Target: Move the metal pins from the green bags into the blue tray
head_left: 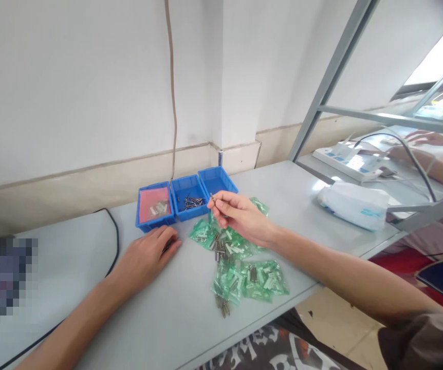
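My right hand (240,216) is raised over the table, its thumb and fingers pinching a small metal pin (213,198) just in front of the blue bins. My left hand (148,254) rests palm down on the grey table (175,313), fingers loosely curled and together, close to the left blue bin (154,208); something dark may lie under its fingertips. A heap of small green plastic bags (244,267) with loose metal pins (221,246) lies below my right hand.
Three blue bins stand in a row by the wall: the left holds a pink sheet with small parts, the middle bin (188,198) holds metal pins, the right bin (217,180) looks empty. A black cable (115,236) crosses the left side. Another person's hands (429,149) work at right, behind a metal frame.
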`<state>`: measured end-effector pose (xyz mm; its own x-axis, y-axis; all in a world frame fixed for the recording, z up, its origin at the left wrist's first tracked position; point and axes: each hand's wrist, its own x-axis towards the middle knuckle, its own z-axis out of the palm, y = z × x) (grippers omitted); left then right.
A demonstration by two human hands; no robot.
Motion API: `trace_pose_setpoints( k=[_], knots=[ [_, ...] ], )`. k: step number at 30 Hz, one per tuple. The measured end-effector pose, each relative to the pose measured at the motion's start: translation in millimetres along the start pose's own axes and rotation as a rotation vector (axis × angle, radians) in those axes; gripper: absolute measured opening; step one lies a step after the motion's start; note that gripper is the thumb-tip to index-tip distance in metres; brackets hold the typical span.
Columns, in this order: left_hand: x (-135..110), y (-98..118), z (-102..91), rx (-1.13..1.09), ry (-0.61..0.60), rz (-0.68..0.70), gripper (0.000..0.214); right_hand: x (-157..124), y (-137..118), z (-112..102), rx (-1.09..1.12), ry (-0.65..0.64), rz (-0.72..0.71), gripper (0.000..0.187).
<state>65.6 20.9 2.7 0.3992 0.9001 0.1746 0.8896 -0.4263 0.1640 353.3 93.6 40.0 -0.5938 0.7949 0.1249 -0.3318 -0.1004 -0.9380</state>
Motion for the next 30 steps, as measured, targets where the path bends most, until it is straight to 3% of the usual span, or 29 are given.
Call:
trace_pose_setpoints(
  k=[6,14,24,30],
  knots=[
    [-0.8,0.0,-0.3,-0.009,-0.004,-0.002,0.027,-2.0,-4.8,3.2,0.064,-0.014,0.002,0.021],
    [0.1,2.0,-1.8,-0.025,-0.005,-0.012,0.028,-2.6,2.1,6.1,-0.291,0.094,-0.123,0.024],
    [0.2,1.7,-1.6,-0.009,-0.009,-0.006,0.029,-4.5,0.1,6.8,-0.415,0.171,-0.207,0.023],
    [0.1,1.5,-1.2,-0.024,-0.002,-0.016,0.027,-4.2,-5.2,4.2,-0.326,0.082,-0.146,0.028]
  ],
)
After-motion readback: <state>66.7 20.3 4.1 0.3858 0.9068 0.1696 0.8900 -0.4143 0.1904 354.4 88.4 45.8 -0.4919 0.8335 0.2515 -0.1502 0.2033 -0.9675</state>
